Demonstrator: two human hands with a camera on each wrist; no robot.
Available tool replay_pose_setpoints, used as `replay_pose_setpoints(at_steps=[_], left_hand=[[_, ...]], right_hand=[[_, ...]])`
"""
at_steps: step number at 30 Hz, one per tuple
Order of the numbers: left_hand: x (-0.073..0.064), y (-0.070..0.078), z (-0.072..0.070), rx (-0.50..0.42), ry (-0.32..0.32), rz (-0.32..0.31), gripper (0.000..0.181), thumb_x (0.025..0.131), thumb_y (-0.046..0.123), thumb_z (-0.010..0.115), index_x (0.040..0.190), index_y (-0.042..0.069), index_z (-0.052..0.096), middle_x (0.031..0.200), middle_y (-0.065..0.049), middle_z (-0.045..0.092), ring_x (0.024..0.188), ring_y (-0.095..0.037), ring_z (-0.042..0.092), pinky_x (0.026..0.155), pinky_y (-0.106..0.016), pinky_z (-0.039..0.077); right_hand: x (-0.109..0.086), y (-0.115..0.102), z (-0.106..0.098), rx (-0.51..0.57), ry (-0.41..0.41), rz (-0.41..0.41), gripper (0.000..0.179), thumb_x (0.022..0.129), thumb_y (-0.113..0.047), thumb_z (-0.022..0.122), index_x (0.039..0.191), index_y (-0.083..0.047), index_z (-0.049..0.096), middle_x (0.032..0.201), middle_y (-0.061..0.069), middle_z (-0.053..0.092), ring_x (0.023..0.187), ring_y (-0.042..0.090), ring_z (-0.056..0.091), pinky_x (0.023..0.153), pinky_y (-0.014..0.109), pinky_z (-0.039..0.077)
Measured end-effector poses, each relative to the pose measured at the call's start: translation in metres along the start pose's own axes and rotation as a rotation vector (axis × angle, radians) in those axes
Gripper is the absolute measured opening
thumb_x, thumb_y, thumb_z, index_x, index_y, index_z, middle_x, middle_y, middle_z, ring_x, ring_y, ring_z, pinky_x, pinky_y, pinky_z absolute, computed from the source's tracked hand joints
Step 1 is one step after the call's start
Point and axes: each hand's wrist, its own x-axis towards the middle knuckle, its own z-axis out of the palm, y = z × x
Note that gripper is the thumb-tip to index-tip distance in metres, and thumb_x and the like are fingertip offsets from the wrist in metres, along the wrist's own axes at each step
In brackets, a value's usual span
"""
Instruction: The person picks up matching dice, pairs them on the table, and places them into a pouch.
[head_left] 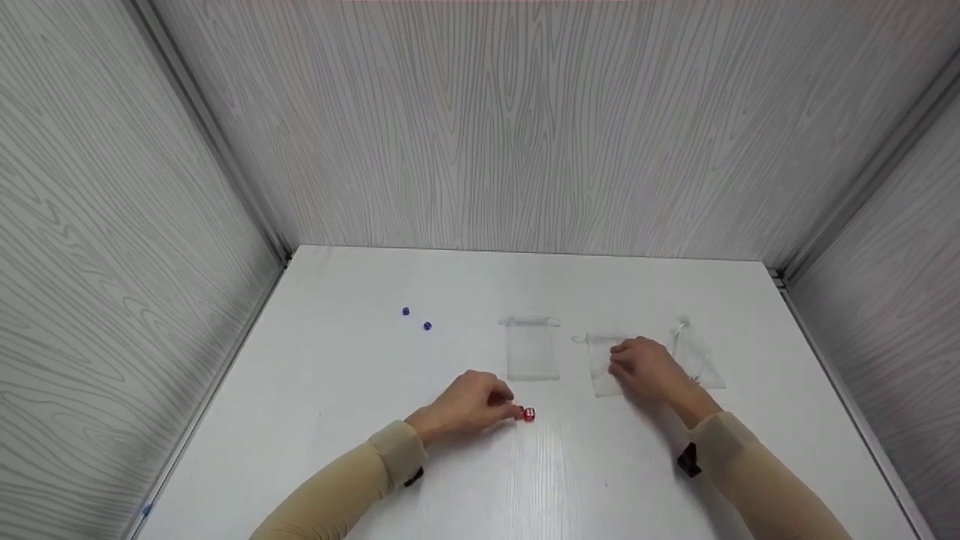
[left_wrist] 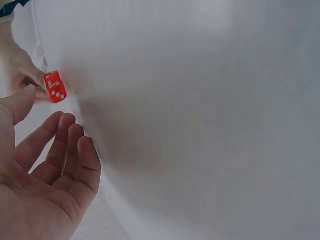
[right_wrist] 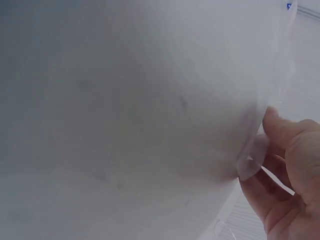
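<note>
My left hand (head_left: 472, 405) is beside red dice (head_left: 530, 414) on the white table, its fingers loosely bent. In the left wrist view a gap separates thumb from fingers, and a red die (left_wrist: 55, 87) lies just past the thumb tip; whether they touch I cannot tell. Part of the red dice is hidden by a fingertip in the head view. My right hand (head_left: 649, 367) pinches the sheer drawstring pouch (head_left: 602, 367) in the middle of three. Its thin fabric (right_wrist: 256, 152) shows between thumb and fingers in the right wrist view.
Another sheer pouch (head_left: 532, 352) lies flat to the left, and a third pouch (head_left: 697, 356) lies to the right, partly behind the right hand. Two small blue dice (head_left: 427, 326) sit at the back left. Wood-grain panels (head_left: 480, 135) wall the table's back and sides.
</note>
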Motion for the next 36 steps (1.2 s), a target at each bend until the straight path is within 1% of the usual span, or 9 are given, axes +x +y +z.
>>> replay_pose_setpoints(at_steps=[4, 10, 13, 16, 20, 23, 28, 34, 36], left_hand=[[0.003, 0.001, -0.006, -0.003, 0.047, -0.026, 0.034, 0.106, 0.038, 0.076, 0.122, 0.01, 0.086, 0.108, -0.002, 0.083, 0.089, -0.009, 0.064, 0.084, -0.028, 0.058], [0.006, 0.005, -0.011, -0.016, 0.076, -0.06, 0.036, 0.108, 0.04, 0.074, 0.127, 0.011, 0.085, 0.112, -0.002, 0.082, 0.094, -0.011, 0.066, 0.09, -0.032, 0.06], [0.007, 0.005, -0.013, -0.01, 0.082, -0.073, 0.036, 0.108, 0.04, 0.074, 0.127, 0.011, 0.085, 0.113, -0.002, 0.083, 0.096, -0.012, 0.067, 0.092, -0.034, 0.061], [0.008, 0.004, -0.014, -0.006, 0.09, -0.086, 0.035, 0.109, 0.04, 0.074, 0.127, 0.013, 0.085, 0.112, -0.001, 0.083, 0.096, -0.012, 0.067, 0.092, -0.034, 0.061], [0.013, 0.006, -0.017, -0.011, 0.095, -0.09, 0.034, 0.109, 0.041, 0.073, 0.127, 0.014, 0.085, 0.113, -0.001, 0.082, 0.097, -0.012, 0.067, 0.093, -0.034, 0.061], [0.02, 0.009, -0.02, -0.007, 0.104, -0.073, 0.035, 0.11, 0.041, 0.073, 0.129, 0.014, 0.084, 0.115, -0.001, 0.083, 0.1, -0.013, 0.068, 0.093, -0.035, 0.06], [0.034, 0.015, -0.026, -0.024, 0.133, -0.035, 0.038, 0.11, 0.038, 0.072, 0.132, 0.009, 0.082, 0.119, -0.004, 0.084, 0.105, -0.016, 0.072, 0.094, -0.036, 0.061], [0.051, 0.026, -0.027, -0.078, 0.161, -0.038, 0.033, 0.111, 0.036, 0.072, 0.129, 0.012, 0.084, 0.115, -0.004, 0.084, 0.1, -0.013, 0.07, 0.091, -0.032, 0.061], [0.057, 0.03, -0.026, -0.102, 0.172, -0.038, 0.032, 0.111, 0.036, 0.071, 0.129, 0.012, 0.084, 0.116, -0.004, 0.084, 0.1, -0.012, 0.07, 0.092, -0.031, 0.061]], right_hand=[[-0.001, 0.0, -0.001, -0.005, 0.009, -0.012, 0.014, 0.103, -0.003, 0.075, 0.109, 0.002, 0.086, 0.117, 0.019, 0.085, 0.115, 0.045, 0.078, 0.106, 0.061, 0.061], [-0.006, -0.001, -0.007, 0.002, -0.07, -0.055, 0.028, 0.099, -0.008, 0.077, 0.122, 0.008, 0.081, 0.131, 0.024, 0.08, 0.125, 0.049, 0.073, 0.111, 0.066, 0.057], [-0.007, -0.002, -0.009, -0.015, -0.064, -0.088, 0.026, 0.097, -0.005, 0.079, 0.12, 0.007, 0.082, 0.128, 0.023, 0.081, 0.122, 0.048, 0.074, 0.109, 0.065, 0.058], [-0.004, -0.003, -0.009, -0.033, -0.029, -0.101, 0.017, 0.097, -0.001, 0.079, 0.112, 0.004, 0.086, 0.119, 0.019, 0.085, 0.115, 0.044, 0.078, 0.105, 0.062, 0.06], [-0.003, -0.003, -0.007, -0.013, -0.002, -0.052, 0.014, 0.097, 0.001, 0.08, 0.109, 0.001, 0.088, 0.112, 0.016, 0.087, 0.11, 0.042, 0.08, 0.102, 0.058, 0.063], [-0.004, -0.004, -0.006, -0.007, 0.016, -0.028, 0.014, 0.098, 0.001, 0.08, 0.109, 0.001, 0.088, 0.109, 0.015, 0.087, 0.108, 0.04, 0.081, 0.1, 0.057, 0.064], [-0.005, -0.008, -0.006, -0.058, 0.093, -0.063, 0.013, 0.097, 0.003, 0.08, 0.108, 0.002, 0.088, 0.104, 0.017, 0.087, 0.102, 0.039, 0.082, 0.093, 0.053, 0.067], [-0.003, -0.02, -0.013, -0.083, 0.221, -0.088, 0.01, 0.093, -0.002, 0.088, 0.103, 0.0, 0.088, 0.103, 0.014, 0.087, 0.1, 0.034, 0.083, 0.09, 0.049, 0.068], [-0.003, -0.026, -0.016, -0.085, 0.27, -0.116, 0.01, 0.092, -0.001, 0.089, 0.102, 0.0, 0.088, 0.102, 0.014, 0.087, 0.098, 0.033, 0.083, 0.088, 0.048, 0.068]])
